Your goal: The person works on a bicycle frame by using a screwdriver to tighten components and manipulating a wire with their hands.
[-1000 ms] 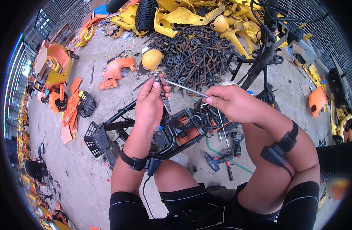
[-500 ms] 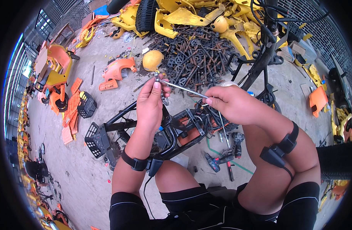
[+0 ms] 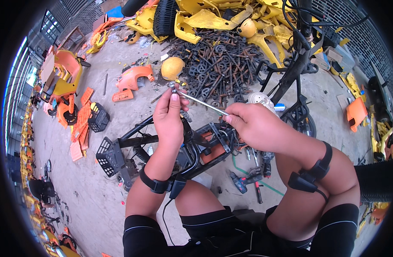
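Concrete floor (image 3: 98, 201), daylight, brick wall (image 3: 355, 25)

Black frame (image 3: 162, 141) right under hands; bare concrete floor (image 3: 98, 192) leftward.

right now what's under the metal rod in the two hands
Under the metal rod held by the left hand and right hand lies a black frame with an orange part. The hands cover the rest.

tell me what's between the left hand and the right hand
In the head view a thin metal rod spans the gap: the left hand pinches its upper end, the right hand its lower end. Below lies a black frame.
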`<control>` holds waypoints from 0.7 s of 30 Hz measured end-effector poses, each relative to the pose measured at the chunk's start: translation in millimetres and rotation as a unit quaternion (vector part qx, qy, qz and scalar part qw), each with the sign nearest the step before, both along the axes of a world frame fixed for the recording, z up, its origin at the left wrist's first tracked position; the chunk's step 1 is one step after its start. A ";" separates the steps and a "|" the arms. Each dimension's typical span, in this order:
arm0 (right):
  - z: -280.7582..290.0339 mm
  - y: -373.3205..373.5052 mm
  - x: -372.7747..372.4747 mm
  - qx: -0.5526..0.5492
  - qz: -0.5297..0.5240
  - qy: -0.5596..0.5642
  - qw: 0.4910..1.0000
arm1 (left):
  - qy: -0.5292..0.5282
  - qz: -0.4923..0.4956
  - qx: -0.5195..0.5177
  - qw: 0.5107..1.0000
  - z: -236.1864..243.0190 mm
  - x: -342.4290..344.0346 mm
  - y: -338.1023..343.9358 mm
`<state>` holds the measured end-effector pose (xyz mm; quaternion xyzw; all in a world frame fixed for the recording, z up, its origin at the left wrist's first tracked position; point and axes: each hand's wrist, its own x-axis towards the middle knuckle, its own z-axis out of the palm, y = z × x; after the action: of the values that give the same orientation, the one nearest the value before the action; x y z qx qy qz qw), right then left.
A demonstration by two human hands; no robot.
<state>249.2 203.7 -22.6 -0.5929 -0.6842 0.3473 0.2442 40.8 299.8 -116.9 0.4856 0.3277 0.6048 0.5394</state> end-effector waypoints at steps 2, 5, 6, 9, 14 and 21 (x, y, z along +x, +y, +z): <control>0.5 -0.4 -4.4 0.001 -0.003 -0.011 1.000 | 0.002 0.008 0.003 1.000 0.8 2.2 -1.7; 3.5 -2.8 -10.7 -0.035 -0.021 -0.004 0.999 | 0.001 0.013 0.003 1.000 2.4 2.3 -2.7; 3.0 -3.5 -11.9 -0.023 -0.022 -0.013 0.999 | 0.000 0.014 0.003 1.000 2.7 2.2 -2.8; 2.0 -3.6 -14.1 -0.001 -0.024 -0.034 0.999 | -0.002 0.016 -0.004 1.000 3.1 2.0 -3.1; -1.0 4.4 -5.2 0.032 -0.024 -0.019 0.999 | -0.039 -0.037 -0.048 0.997 6.1 -2.1 0.5; -3.2 26.8 14.1 -0.059 -0.127 0.242 0.960 | -0.093 -0.232 -0.107 0.962 18.1 -3.0 -13.6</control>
<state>263.3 230.5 -25.8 -0.5863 -0.5021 0.4864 0.4093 37.8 286.2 -98.8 0.4293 0.2169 0.4674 0.7418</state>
